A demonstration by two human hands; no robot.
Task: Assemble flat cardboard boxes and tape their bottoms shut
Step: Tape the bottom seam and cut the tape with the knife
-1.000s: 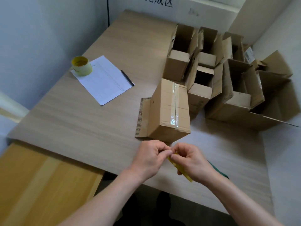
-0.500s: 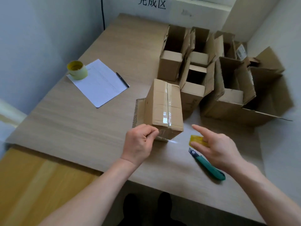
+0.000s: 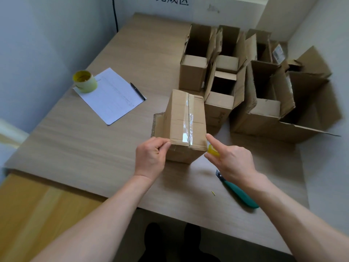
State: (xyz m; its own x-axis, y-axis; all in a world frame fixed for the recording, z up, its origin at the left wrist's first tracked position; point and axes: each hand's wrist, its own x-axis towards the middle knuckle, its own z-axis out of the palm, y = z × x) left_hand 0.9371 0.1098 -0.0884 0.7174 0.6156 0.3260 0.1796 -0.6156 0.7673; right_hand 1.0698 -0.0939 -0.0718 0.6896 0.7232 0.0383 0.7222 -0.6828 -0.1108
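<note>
Cardboard: one taped box (image 3: 186, 125); left hand (image 3: 151, 157) pinches its edge, right hand (image 3: 231, 160) grips one yellow tape roll (image 3: 212, 149).

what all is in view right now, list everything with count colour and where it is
taped brown cardboard box: one, brown, table centre, clear tape along its top seam
open brown cardboard boxes: several, exact count unclear, brown, clustered at back right
wide roll of pale yellow tape: one, yellow, on the paper's far corner
white paper sheet: one, white, left of the taped box
black pen: one, black, at the paper's right edge
teal-handled utility knife: one, teal, near table edge, partly under the right wrist
small yellow tape roll: one, yellow, in the right hand
light wooden table: one, beige
left hand: pinching at the taped box's near left edge
right hand: holds the small roll, forefinger pointing at the box
</note>
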